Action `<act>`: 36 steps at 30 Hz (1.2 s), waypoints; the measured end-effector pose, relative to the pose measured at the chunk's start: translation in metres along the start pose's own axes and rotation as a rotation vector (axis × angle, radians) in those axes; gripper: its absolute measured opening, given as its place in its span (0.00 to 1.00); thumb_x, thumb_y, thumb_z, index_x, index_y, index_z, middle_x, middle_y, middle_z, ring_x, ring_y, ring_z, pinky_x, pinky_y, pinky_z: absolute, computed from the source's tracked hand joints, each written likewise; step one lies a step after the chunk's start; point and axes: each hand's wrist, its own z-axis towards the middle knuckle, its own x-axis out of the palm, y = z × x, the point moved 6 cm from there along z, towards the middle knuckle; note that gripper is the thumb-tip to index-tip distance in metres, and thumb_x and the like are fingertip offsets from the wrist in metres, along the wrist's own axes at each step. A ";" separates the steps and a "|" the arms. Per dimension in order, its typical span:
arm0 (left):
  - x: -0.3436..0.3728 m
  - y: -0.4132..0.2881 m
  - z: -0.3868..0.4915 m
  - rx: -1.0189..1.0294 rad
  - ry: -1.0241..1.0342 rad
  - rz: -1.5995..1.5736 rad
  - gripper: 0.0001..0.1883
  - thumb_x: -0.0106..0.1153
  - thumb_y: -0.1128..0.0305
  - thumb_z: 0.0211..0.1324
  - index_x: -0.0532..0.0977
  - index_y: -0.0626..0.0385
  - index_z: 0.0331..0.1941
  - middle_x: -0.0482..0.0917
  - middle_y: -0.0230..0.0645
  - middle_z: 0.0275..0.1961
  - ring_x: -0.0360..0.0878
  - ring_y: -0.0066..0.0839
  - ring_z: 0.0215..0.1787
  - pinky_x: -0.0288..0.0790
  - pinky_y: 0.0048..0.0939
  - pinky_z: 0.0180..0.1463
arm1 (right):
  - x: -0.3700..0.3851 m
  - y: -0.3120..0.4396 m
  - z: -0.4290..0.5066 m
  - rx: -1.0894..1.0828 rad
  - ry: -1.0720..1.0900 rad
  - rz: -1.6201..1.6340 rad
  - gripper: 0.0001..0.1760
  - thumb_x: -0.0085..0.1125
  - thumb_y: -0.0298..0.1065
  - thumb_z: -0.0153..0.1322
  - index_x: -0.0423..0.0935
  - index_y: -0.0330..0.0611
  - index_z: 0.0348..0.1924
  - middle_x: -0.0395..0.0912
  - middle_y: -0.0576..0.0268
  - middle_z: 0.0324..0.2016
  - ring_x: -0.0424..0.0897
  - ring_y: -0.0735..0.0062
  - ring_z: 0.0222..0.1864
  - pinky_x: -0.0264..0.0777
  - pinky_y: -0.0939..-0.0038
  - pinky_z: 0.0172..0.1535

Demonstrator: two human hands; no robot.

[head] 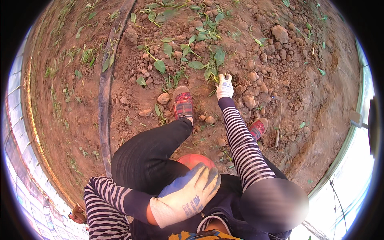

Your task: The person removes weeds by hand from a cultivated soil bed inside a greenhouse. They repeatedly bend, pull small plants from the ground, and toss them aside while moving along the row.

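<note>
My right hand (225, 85), in a white work glove bearing print, reaches down to the soil with its fingertips at the base of a clump of green leafy plants (213, 67). Whether the fingers hold a stem cannot be told. My left hand (190, 193), in a white glove with blue on it, lies across my lap near my chest, its fingers close together and palm turned down. What is under that palm is hidden. Behind its fingers shows part of a round red object (196, 160).
A flat dark hose (105, 99) runs along the soil at left. Clods (280, 34) and scattered leaves lie ahead. A small hand tool with a thin handle (279, 123) lies beside my right shoe (258, 128). My left shoe (183, 103) stands near the plants. Plastic sheeting edges both sides.
</note>
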 end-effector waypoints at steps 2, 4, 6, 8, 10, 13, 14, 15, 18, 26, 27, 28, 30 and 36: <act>0.000 0.001 0.000 -0.036 0.004 -0.001 0.25 0.48 0.64 0.57 0.72 0.58 0.59 0.72 0.47 0.61 0.72 0.45 0.60 0.65 0.45 0.68 | 0.000 -0.005 0.001 -0.035 -0.017 0.036 0.28 0.68 0.27 0.63 0.72 0.50 0.55 0.64 0.47 0.60 0.79 0.45 0.48 0.75 0.56 0.50; -0.002 0.002 -0.002 -0.035 0.008 0.006 0.25 0.48 0.64 0.57 0.72 0.58 0.59 0.72 0.47 0.61 0.72 0.44 0.60 0.65 0.45 0.68 | -0.003 -0.012 0.008 0.069 -0.034 0.162 0.27 0.68 0.27 0.62 0.71 0.49 0.54 0.70 0.47 0.54 0.79 0.45 0.46 0.75 0.56 0.49; -0.002 0.003 -0.003 -0.038 0.007 0.004 0.25 0.48 0.64 0.57 0.72 0.58 0.59 0.72 0.48 0.61 0.72 0.44 0.60 0.65 0.45 0.68 | -0.014 -0.016 0.013 0.073 -0.162 0.227 0.27 0.67 0.28 0.63 0.71 0.50 0.54 0.71 0.46 0.52 0.79 0.45 0.47 0.75 0.56 0.49; -0.002 0.004 -0.003 -0.042 0.000 -0.007 0.25 0.48 0.64 0.57 0.72 0.58 0.59 0.72 0.48 0.61 0.72 0.44 0.60 0.65 0.44 0.68 | -0.021 -0.014 0.021 0.063 -0.129 0.236 0.33 0.67 0.28 0.64 0.66 0.54 0.61 0.72 0.45 0.52 0.78 0.46 0.49 0.74 0.56 0.51; -0.003 0.006 -0.003 -0.045 0.024 0.000 0.25 0.48 0.63 0.57 0.72 0.58 0.58 0.72 0.47 0.61 0.72 0.44 0.61 0.65 0.44 0.68 | -0.029 0.006 0.026 -0.013 -0.074 0.209 0.39 0.67 0.29 0.64 0.61 0.59 0.66 0.71 0.44 0.54 0.78 0.46 0.50 0.74 0.56 0.52; -0.004 0.007 -0.003 -0.044 0.029 0.011 0.25 0.48 0.63 0.57 0.72 0.57 0.58 0.71 0.47 0.61 0.71 0.43 0.62 0.65 0.44 0.68 | -0.034 0.042 0.037 -0.073 0.098 0.019 0.49 0.67 0.34 0.66 0.49 0.67 0.74 0.65 0.40 0.61 0.77 0.45 0.54 0.74 0.57 0.54; -0.003 0.008 -0.002 -0.043 0.026 0.013 0.24 0.48 0.63 0.57 0.72 0.57 0.58 0.71 0.47 0.62 0.71 0.43 0.62 0.65 0.44 0.68 | -0.033 0.050 0.042 -0.094 0.100 -0.012 0.48 0.67 0.36 0.66 0.49 0.68 0.74 0.64 0.39 0.62 0.76 0.43 0.55 0.74 0.57 0.56; -0.003 0.009 -0.001 -0.049 0.026 0.009 0.25 0.48 0.63 0.57 0.72 0.57 0.58 0.71 0.48 0.62 0.71 0.43 0.62 0.66 0.44 0.68 | -0.031 0.054 0.046 -0.059 0.123 0.002 0.48 0.68 0.39 0.66 0.50 0.64 0.74 0.59 0.39 0.65 0.76 0.43 0.55 0.73 0.56 0.56; -0.005 0.012 -0.001 -0.074 0.029 -0.004 0.25 0.48 0.63 0.57 0.72 0.57 0.58 0.71 0.48 0.62 0.71 0.43 0.62 0.66 0.44 0.67 | -0.026 0.071 0.041 0.024 0.040 -0.057 0.39 0.68 0.37 0.66 0.62 0.55 0.68 0.58 0.37 0.66 0.79 0.42 0.50 0.75 0.55 0.52; -0.004 0.019 -0.001 -0.109 -0.010 -0.043 0.25 0.49 0.63 0.56 0.72 0.58 0.58 0.71 0.46 0.62 0.72 0.46 0.60 0.66 0.45 0.67 | -0.020 0.024 0.075 0.004 -0.064 0.227 0.24 0.66 0.31 0.64 0.71 0.47 0.54 0.76 0.46 0.51 0.79 0.47 0.49 0.74 0.56 0.51; -0.004 0.020 -0.002 -0.115 -0.008 -0.046 0.25 0.49 0.63 0.56 0.72 0.58 0.58 0.71 0.46 0.61 0.72 0.46 0.60 0.66 0.45 0.67 | -0.023 0.015 0.079 0.057 -0.057 0.283 0.25 0.66 0.32 0.65 0.71 0.46 0.54 0.76 0.46 0.51 0.79 0.48 0.50 0.74 0.56 0.51; -0.005 0.020 -0.002 -0.121 -0.006 -0.050 0.25 0.49 0.63 0.56 0.72 0.58 0.58 0.72 0.46 0.61 0.72 0.46 0.60 0.66 0.45 0.67 | -0.025 0.007 0.083 0.110 -0.050 0.339 0.26 0.67 0.33 0.65 0.70 0.46 0.55 0.77 0.46 0.51 0.79 0.49 0.51 0.73 0.57 0.52; -0.006 0.022 -0.003 -0.119 -0.006 -0.046 0.25 0.49 0.63 0.56 0.72 0.58 0.57 0.72 0.46 0.60 0.72 0.46 0.59 0.66 0.45 0.67 | -0.032 0.009 0.087 0.056 -0.068 0.260 0.34 0.66 0.33 0.66 0.64 0.52 0.64 0.76 0.46 0.53 0.78 0.50 0.53 0.73 0.58 0.53; -0.006 0.028 -0.005 -0.134 0.003 -0.046 0.25 0.49 0.64 0.56 0.72 0.59 0.58 0.72 0.48 0.61 0.72 0.45 0.60 0.66 0.45 0.67 | -0.038 0.053 0.103 -0.050 0.207 -0.156 0.41 0.61 0.34 0.70 0.53 0.65 0.73 0.67 0.44 0.63 0.75 0.48 0.59 0.71 0.57 0.58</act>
